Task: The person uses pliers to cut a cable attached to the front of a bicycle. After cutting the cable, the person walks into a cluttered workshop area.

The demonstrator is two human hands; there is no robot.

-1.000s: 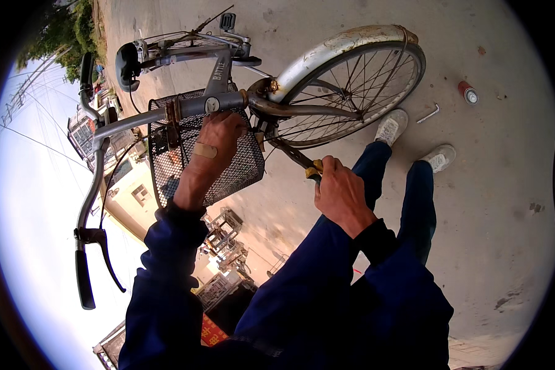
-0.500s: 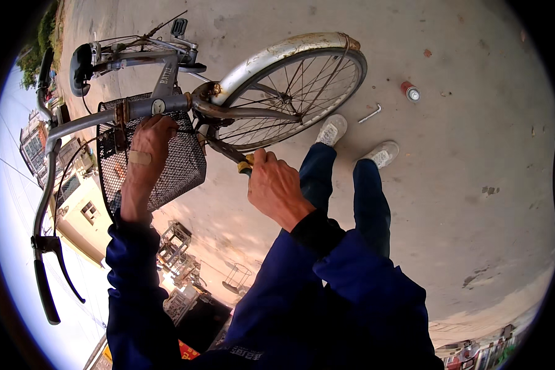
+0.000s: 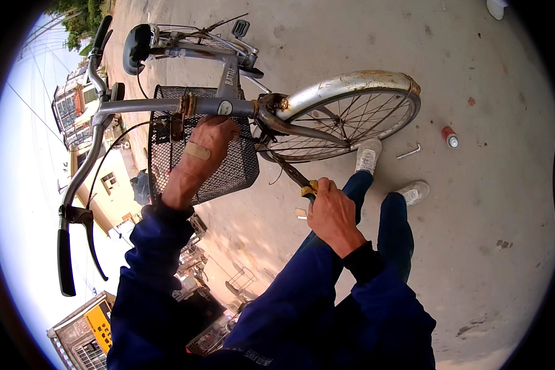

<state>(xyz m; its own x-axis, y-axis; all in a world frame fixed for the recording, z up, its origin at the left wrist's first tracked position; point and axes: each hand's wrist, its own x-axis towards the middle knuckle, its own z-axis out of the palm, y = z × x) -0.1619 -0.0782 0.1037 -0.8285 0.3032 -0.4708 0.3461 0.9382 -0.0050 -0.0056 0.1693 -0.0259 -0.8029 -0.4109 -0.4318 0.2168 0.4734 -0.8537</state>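
A grey bicycle with a rusty silver front mudguard [image 3: 342, 86] is in front of me. My left hand [image 3: 209, 145] is curled beside the head tube [image 3: 228, 108], over the black mesh basket [image 3: 243, 169]; whatever its fingers grip is hidden. Closed round the yellow-and-dark handles of a pair of pliers [image 3: 297, 177] is my right hand [image 3: 334, 216]. The pliers' jaws point toward the brake area below the fork crown, and a thin wire [image 3: 279, 177] curves down near them. Exactly what the jaws touch is unclear.
The front wheel [image 3: 351, 117] reaches toward my shoes [image 3: 369, 155]. On the concrete lie a bent metal tool [image 3: 409, 152] and a red spray can [image 3: 450, 137]. Handlebars with a brake lever [image 3: 89, 234] extend at left. Another person's shoe [image 3: 496, 8] shows at the top right.
The view has swung, so the bicycle and ground items appear farther right. My right hand with the pliers sits slightly farther from the fork, and the thin curved wire now shows. The left hand stays by the basket.
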